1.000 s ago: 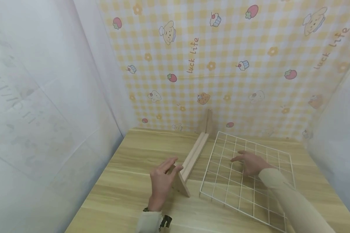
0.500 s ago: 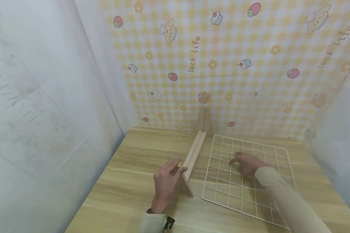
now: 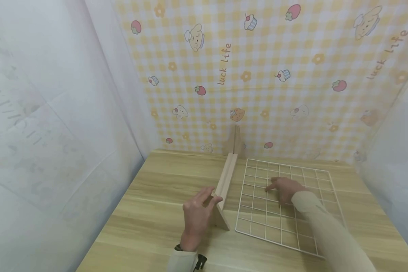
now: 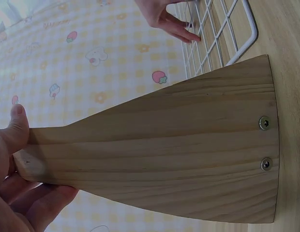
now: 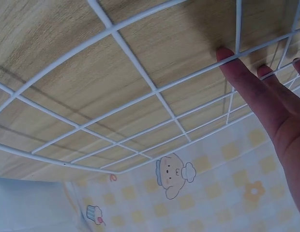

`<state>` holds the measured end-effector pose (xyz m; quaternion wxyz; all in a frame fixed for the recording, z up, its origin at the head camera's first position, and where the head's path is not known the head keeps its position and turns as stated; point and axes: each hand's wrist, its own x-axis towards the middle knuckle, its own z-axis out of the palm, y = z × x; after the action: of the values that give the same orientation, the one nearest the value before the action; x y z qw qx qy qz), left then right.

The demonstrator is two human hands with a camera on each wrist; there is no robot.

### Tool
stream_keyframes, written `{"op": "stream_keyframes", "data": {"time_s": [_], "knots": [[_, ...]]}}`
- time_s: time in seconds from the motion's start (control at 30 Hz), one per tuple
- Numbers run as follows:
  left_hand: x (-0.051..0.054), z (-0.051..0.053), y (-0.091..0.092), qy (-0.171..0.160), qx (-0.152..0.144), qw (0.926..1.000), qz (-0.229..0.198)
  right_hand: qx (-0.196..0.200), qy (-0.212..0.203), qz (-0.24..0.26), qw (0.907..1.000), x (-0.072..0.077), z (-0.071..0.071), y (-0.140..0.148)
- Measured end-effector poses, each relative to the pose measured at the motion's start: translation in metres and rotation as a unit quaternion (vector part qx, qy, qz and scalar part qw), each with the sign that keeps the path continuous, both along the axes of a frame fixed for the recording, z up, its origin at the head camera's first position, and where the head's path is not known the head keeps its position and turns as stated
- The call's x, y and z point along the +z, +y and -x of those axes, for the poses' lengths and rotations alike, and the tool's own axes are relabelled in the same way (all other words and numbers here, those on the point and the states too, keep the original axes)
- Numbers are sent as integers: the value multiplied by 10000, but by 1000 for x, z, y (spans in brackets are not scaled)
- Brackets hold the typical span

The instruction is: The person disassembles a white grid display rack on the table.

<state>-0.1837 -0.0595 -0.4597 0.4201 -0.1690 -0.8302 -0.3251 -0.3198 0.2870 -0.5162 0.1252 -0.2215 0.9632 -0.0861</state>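
Observation:
My left hand (image 3: pixel 196 219) grips the narrow top end of a wooden stand's near end panel (image 4: pixel 164 150), thumb on one edge and fingers on the other. The panel's wide foot is at the tabletop and bears two bolts. A grooved wooden bar (image 3: pixel 227 177) runs from it to the far end panel (image 3: pixel 236 139) by the back cloth. To the right, a white wire grid panel (image 3: pixel 266 212) lies on or just above the table. My right hand (image 3: pixel 285 189) is over it with extended fingers touching the wires; its thumb is hidden in the right wrist view.
The table (image 3: pixel 149 200) has a light wood-grain top. A yellow checked cloth (image 3: pixel 221 102) hangs along its back edge, close behind the stand. White sheets (image 3: pixel 64 113) hang at both sides.
The stand has turned slightly, its near end moving right with my left hand. The grid has shifted left and appears lower and flatter; my right hand moved a little left with it.

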Motion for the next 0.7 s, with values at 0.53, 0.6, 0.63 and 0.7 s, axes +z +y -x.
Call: {"op": "stream_keyframes", "data": {"time_s": [0.53, 0.6, 0.63, 0.7], "knots": [[5, -4, -2, -876, -575, 9937, -405, -38, 6, -93, 9999, 0, 6, -1], [5, -3, -1, -864, -622, 9935, -404, -22, 46, -49, 10000, -1, 6, -1], [5, -3, 0, -817, -645, 9939, -367, -6, 83, -47, 10000, -1, 7, -1], [4, -2, 1, -723, -659, 9947, -310, 62, 167, -73, 9998, -2, 9, -1]]}}
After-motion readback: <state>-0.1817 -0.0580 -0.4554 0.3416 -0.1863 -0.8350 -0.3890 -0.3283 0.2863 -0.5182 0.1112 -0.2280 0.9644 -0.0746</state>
